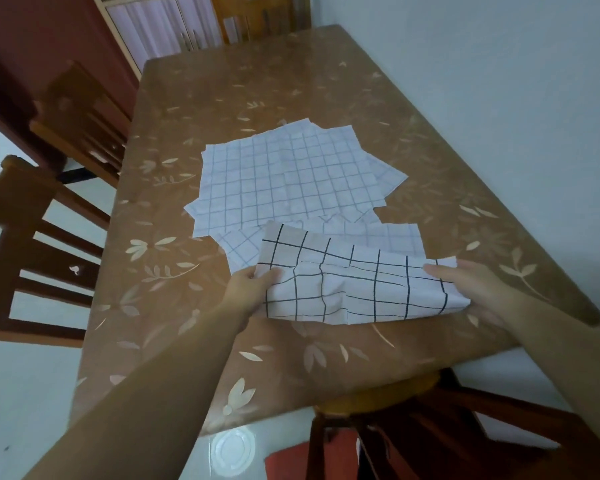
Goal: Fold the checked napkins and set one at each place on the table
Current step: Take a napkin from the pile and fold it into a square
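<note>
Table [326, 98]: long, glossy, leaf-patterned brown top running away from the person — no napkin set at any place yet, so the job looks to be at its very start.
Chairs: one chair [32, 237] drawn up on the left side, another chair [430, 427] tucked under the near end, right below the arms. Those read as the places waiting for a napkin.
Pile of napkins [284, 181]: loose, overlapping sheets fanned out flat mid-table, corners pointing every which way. They lie well within reach beyond the hands, likely parked there as stock to draw from one at a time.
Napkin in hand [354, 289]: bold black check on white, at the near edge of the pile, its far edge lifted and curling over toward the person while the near part sags to the table — to my eye, a first fold in half, far edge brought onto near edge.
Left hand [253, 289]: fingers closed in a pinch on the napkin's left edge, thumb on top, holding that side up so the fold stays square.
Right hand [471, 289]: thumb lies over the cloth, fingers curled beneath the right edge, gripping it. Both ends are held so the cloth stays taut and the check lines can be matched.
</note>
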